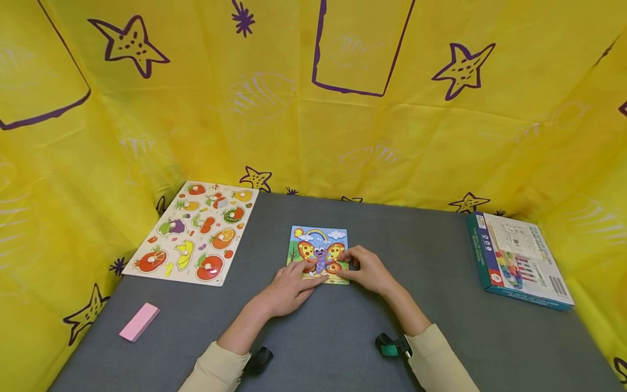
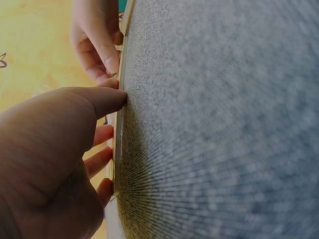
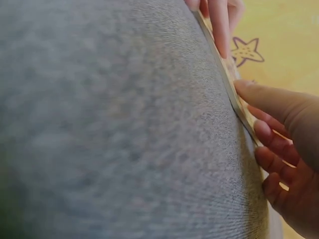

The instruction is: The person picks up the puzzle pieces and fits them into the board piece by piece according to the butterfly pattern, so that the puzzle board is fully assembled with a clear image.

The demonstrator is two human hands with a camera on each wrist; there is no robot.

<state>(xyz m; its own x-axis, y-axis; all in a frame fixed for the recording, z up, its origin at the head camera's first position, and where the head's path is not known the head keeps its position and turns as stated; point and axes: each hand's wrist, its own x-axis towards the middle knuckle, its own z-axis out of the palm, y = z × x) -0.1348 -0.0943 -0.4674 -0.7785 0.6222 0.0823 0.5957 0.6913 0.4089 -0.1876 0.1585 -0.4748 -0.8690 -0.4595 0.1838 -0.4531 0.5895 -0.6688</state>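
Observation:
A square butterfly puzzle lies on the grey table, with a purple-bodied butterfly, rainbow and sun on its face. Fingers of my left hand lie extended over its lower left part. In the left wrist view, the left thumb reaches the puzzle's near edge. My right hand holds the puzzle at its right side with bent fingers. In the right wrist view, its thumb rests on the board's top near the edge, and the other fingers curl along the side. Both hands cover parts of the lower wings.
A fruit peg puzzle board lies at the back left. Nearer, a pink block sits on the table. At the right is a teal and white box. Yellow patterned cloth hangs around the table's back and sides.

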